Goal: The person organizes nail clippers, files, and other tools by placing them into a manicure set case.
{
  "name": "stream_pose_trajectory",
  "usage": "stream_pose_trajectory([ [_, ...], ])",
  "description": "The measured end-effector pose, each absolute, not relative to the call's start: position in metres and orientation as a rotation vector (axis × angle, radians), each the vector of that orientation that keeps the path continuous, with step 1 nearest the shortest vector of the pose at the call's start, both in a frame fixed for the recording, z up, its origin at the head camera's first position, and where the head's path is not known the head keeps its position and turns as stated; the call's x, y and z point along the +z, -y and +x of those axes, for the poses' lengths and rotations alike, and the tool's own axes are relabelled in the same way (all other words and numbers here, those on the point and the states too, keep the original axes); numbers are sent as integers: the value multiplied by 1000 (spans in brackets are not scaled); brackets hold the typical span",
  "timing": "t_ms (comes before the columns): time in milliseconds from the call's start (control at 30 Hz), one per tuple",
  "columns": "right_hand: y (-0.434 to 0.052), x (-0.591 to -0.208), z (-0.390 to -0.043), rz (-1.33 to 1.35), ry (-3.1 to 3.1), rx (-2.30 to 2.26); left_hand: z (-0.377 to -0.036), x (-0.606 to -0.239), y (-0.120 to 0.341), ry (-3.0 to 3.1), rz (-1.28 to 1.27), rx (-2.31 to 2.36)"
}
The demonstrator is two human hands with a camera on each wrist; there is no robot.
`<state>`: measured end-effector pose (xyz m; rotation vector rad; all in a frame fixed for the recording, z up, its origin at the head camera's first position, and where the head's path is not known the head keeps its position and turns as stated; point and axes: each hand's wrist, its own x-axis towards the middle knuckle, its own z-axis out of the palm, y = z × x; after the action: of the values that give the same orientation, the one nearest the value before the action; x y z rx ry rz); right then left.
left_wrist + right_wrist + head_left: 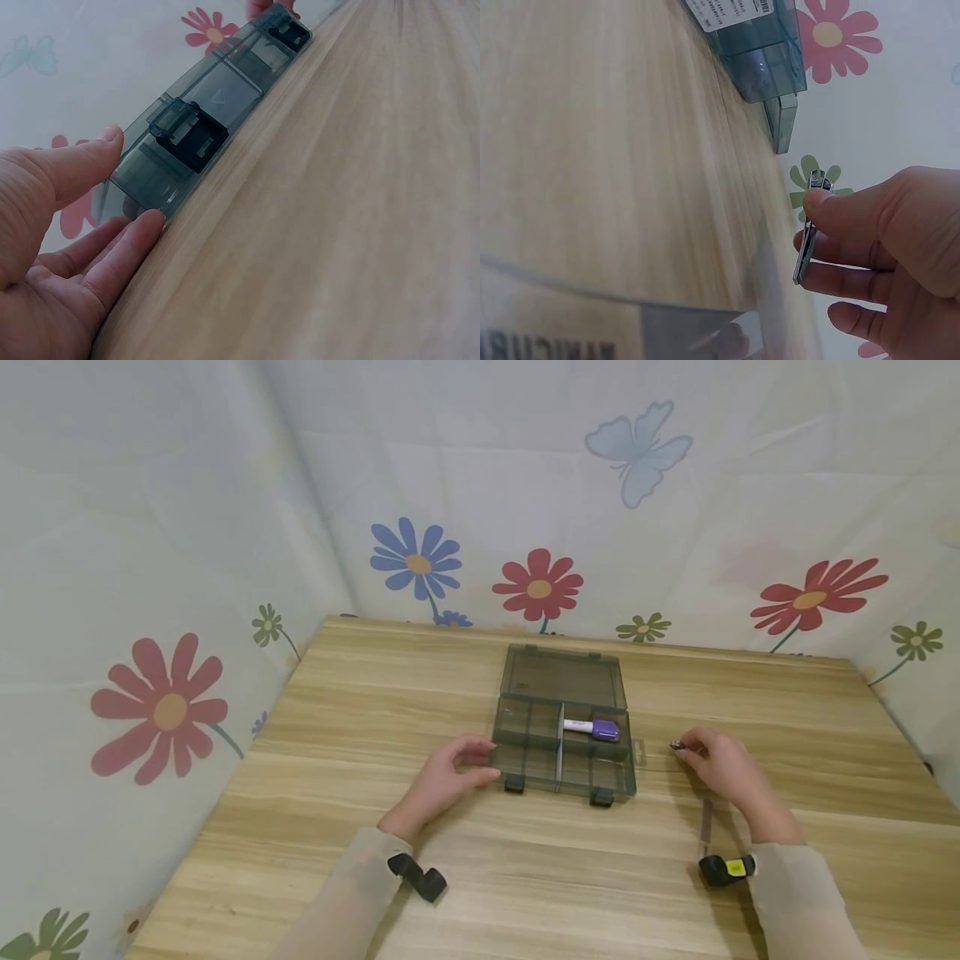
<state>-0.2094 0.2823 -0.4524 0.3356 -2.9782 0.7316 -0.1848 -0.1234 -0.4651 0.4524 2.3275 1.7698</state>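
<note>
A translucent dark grey-green compartment box [525, 766] lies with its lid [562, 677] folded back, away from me. In its back right compartment lies a small purple bottle [606, 731] with a long white cap. My left hand [442, 777] holds the box's front left corner; in the left wrist view the thumb is at the upper edge and the fingers low at the side. To the right of the box, my right hand [723, 766] pinches a small silver nail clipper [807, 229] between thumb and fingers, pointing toward the box.
Two black latches [602, 797] stick out at the box's front, and a hanging tab [639, 752] at its right side. A clear piece with mirrored lettering [555, 349] crosses the bottom of the right wrist view. Behind the wooden table [375, 693] hangs a flowered cloth [465, 460].
</note>
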Motion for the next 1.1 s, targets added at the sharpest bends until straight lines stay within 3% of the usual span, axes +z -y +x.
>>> stream_pose_trajectory([
  [1100,-241,-415,-219,478,2909,818,-185,-468,125,-2345,484,1761],
])
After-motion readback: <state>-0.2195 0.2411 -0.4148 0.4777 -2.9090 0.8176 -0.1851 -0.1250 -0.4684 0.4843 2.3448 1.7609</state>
